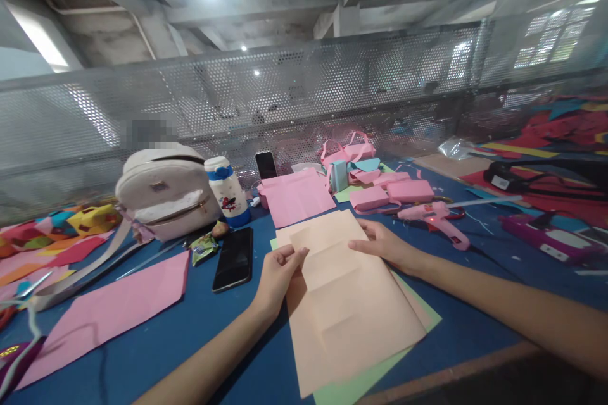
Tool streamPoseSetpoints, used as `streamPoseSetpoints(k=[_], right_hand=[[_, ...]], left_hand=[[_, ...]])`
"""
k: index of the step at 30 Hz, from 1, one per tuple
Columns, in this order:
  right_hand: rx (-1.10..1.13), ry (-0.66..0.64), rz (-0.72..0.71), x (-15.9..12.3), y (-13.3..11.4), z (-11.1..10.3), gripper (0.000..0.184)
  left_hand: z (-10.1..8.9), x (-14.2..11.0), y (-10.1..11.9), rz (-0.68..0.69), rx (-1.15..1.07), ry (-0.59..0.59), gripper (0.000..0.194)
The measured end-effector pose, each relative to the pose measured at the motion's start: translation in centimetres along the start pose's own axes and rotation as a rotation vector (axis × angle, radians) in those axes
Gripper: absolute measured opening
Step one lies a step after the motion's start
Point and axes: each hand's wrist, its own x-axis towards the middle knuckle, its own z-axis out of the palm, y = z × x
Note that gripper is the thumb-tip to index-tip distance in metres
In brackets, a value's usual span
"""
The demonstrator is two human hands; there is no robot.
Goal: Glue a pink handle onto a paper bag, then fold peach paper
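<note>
A creased peach paper sheet [346,304] lies on the blue table [199,335], on top of another peach sheet and a light green sheet [380,370]. My left hand [278,275] pinches the top sheet's left edge, fingers closed on it. My right hand [382,243] grips the same sheet at its far right edge, fingers curled over the paper. Both forearms reach in from the near side.
A black phone [234,257] lies left of the sheets. Pink paper sheets [114,307] [295,197], a white backpack [164,193], a bottle [228,192], a pink glue gun [439,218] and pink paper bags [392,193] surround them. A perforated metal screen [304,101] backs the table.
</note>
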Motion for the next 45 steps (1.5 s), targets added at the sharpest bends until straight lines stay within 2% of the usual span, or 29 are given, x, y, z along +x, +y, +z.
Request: streamPoseSetpoints(k=[23,37,41,45], right_hand=[[-0.014,0.022,-0.005,0.2,0.0,-0.1,0.057],[-0.015,0.019,-0.014,0.3,0.0,-0.1,0.056],[-0.010,0.054,0.013,0.3,-0.1,-0.1,0.055],[-0.027,0.167,0.054,0.6,0.0,-0.8,0.044]], left_hand=[[-0.1,0.3,-0.3,-0.012,-0.048,-0.061,0.046],[-0.3,0.3,-0.8,0.005,0.016,-0.080,0.047],[-0.6,0.5,-1.1,0.022,0.057,-0.099,0.042],[-0.8,0.8,-1.0,0.055,0.091,-0.094,0.039]])
